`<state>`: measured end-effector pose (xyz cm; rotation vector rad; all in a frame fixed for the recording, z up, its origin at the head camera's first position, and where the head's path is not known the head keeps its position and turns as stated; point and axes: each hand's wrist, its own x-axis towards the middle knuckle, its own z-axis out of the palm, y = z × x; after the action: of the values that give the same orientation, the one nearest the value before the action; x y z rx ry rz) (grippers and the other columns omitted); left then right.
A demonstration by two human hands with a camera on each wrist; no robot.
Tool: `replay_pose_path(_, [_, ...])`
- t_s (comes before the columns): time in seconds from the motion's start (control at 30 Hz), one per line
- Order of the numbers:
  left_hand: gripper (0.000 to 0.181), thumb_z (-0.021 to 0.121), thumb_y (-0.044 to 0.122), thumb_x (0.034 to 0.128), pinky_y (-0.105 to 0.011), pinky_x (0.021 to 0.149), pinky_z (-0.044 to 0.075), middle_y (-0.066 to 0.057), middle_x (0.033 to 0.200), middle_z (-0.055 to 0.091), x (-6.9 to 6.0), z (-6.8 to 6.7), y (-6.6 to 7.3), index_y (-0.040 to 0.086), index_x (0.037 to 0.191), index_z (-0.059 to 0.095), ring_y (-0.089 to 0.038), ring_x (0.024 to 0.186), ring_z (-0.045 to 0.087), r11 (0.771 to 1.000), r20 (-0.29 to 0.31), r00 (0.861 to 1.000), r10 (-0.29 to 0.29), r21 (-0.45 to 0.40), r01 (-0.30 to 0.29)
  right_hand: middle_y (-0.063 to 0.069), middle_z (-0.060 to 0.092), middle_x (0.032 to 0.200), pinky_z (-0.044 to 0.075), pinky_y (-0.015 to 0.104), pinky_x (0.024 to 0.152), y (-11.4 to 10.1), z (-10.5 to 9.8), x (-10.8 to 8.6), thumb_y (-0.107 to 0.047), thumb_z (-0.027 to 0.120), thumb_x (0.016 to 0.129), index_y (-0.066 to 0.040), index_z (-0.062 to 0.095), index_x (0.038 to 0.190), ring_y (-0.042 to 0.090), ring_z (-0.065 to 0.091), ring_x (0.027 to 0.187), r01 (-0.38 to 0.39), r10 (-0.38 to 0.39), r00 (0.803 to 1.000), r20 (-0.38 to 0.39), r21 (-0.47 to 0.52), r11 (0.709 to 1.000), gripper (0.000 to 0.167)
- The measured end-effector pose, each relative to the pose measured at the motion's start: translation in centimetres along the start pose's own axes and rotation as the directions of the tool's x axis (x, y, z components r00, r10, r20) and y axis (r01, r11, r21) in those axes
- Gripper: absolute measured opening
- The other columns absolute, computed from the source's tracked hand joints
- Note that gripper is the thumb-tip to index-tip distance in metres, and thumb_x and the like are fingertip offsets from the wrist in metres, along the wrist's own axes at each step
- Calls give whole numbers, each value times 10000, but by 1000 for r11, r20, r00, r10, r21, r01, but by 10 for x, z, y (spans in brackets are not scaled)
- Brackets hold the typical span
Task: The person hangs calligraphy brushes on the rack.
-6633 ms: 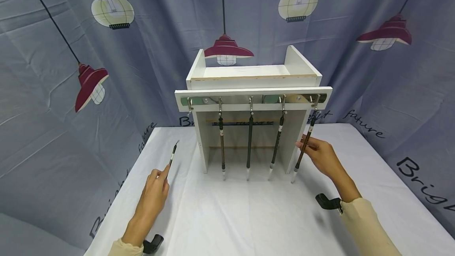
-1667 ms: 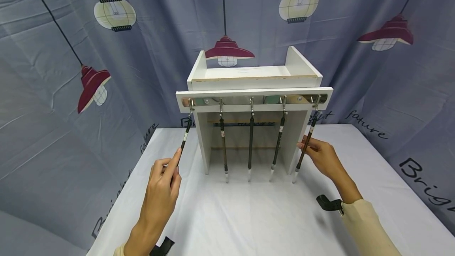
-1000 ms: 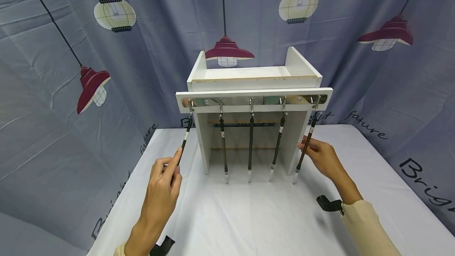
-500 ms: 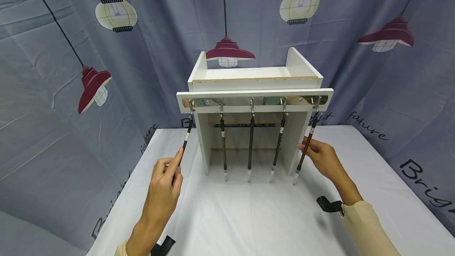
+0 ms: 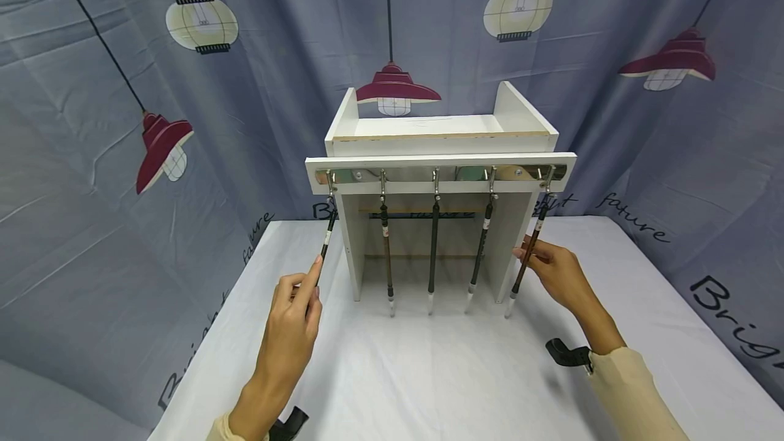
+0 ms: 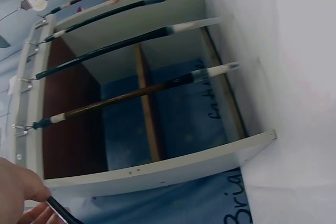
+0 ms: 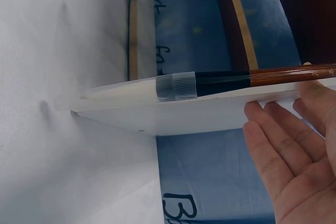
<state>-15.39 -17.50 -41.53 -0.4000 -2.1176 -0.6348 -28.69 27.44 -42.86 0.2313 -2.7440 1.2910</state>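
Observation:
My left hand [image 5: 286, 335] pinches a dark calligraphy brush [image 5: 329, 237], forefinger laid along its handle. The brush's upper end meets the leftmost hook [image 5: 331, 179]; whether its loop is over the hook cannot be told. In the left wrist view only a short piece of this brush [image 6: 60, 211] shows beyond the fingers. My right hand [image 5: 554, 276] holds the right side panel [image 7: 210, 111] of the white wooden rack [image 5: 437, 145], thumb at its front edge and fingers along its outer face. The rightmost brush [image 5: 528, 257] hangs in front of that thumb.
Three more brushes hang between, one being the middle brush [image 5: 433, 247]; the hanging brushes have clear caps over pale tips. The rack stands on a white cloth-covered table [image 5: 429, 373]. A blue-grey lamp-print curtain [image 5: 269, 87] lies behind.
Earlier my left hand held the brush apart from the rack, at left; it has since brought its top to the leftmost hook. Lately it shifted slightly right. My right hand stayed put.

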Motion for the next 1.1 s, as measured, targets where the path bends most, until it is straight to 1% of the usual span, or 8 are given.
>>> replay_pose_path(0.07, [689, 702, -206, 880, -130, 649, 456, -143, 1075, 588, -1, 4, -1, 52, 1507, 581, -161, 855, 558, 1000, -14, 1000, 12, 4, -12, 281, 521, 1540, 480, 676, 1077, 0, 0, 0, -496, 594, 1069, 60, 611, 1429, 520, 563, 1349, 5, -5, 1000, -2, -3, 1000, 662])
replay_pose_path(0.27, [711, 727, -202, 869, -143, 648, 463, -148, 1080, 602, -5, 19, -7, 48, 1515, 569, -165, 847, 558, 1000, -39, 999, 23, 0, -23, 278, 522, 1540, 487, 673, 1072, 1, 0, -1, -506, 585, 1070, 61, 608, 1433, 515, 564, 1349, 7, -7, 1000, -3, -11, 1000, 673])
replay_pose_path(0.43, [717, 736, -188, 875, -146, 663, 481, -161, 1084, 611, -7, 32, -12, 44, 1528, 552, -180, 846, 571, 1000, -52, 999, 12, 13, -11, 267, 522, 1544, 487, 665, 1078, 0, 1, -1, -516, 587, 1066, 54, 611, 1434, 513, 558, 1357, 4, -4, 1000, -4, 0, 1000, 678])
replay_pose_path(0.53, [704, 734, -178, 884, -185, 658, 515, -169, 1080, 613, -8, 40, -14, 41, 1527, 551, -194, 846, 588, 1000, -61, 998, -5, 14, 6, 276, 530, 1532, 490, 662, 1075, 0, 1, -1, -507, 587, 1068, 58, 605, 1438, 515, 563, 1351, 6, -6, 1000, -8, 1, 1000, 675])
replay_pose_path(0.67, [690, 719, -161, 908, -270, 650, 575, -178, 1073, 601, -8, 47, -17, 45, 1539, 533, -209, 854, 614, 999, -63, 997, -35, -3, 35, 278, 540, 1523, 491, 667, 1070, 1, 1, 0, -501, 589, 1069, 56, 614, 1429, 514, 572, 1342, 5, -5, 1000, -12, -6, 1000, 664])
replay_pose_path(0.9, [657, 687, -101, 967, -379, 685, 637, -195, 1096, 579, -7, 57, -18, 61, 1569, 479, -273, 913, 683, 992, -33, 993, -112, -54, 110, 264, 515, 1552, 485, 676, 1071, 0, 0, 0, -505, 591, 1067, 45, 634, 1411, 521, 566, 1346, 8, -8, 1000, -9, -8, 1000, 650])
replay_pose_path(1.0, [655, 674, -81, 984, -428, 713, 644, -215, 1113, 581, -5, 60, -18, 52, 1583, 446, -297, 938, 692, 989, -20, 991, -129, -81, 127, 269, 523, 1542, 485, 675, 1071, 0, 0, 0, -498, 594, 1068, 47, 626, 1421, 520, 569, 1343, 10, -10, 1000, -10, -5, 1000, 650])
replay_pose_path(1.1, [669, 667, -71, 991, -447, 731, 644, -220, 1121, 583, -3, 62, -18, 48, 1598, 412, -314, 947, 695, 985, -10, 989, -145, -94, 143, 282, 542, 1519, 487, 670, 1070, 1, 0, -1, -489, 595, 1070, 54, 609, 1436, 520, 572, 1340, 13, -13, 1000, -10, -2, 1000, 655])
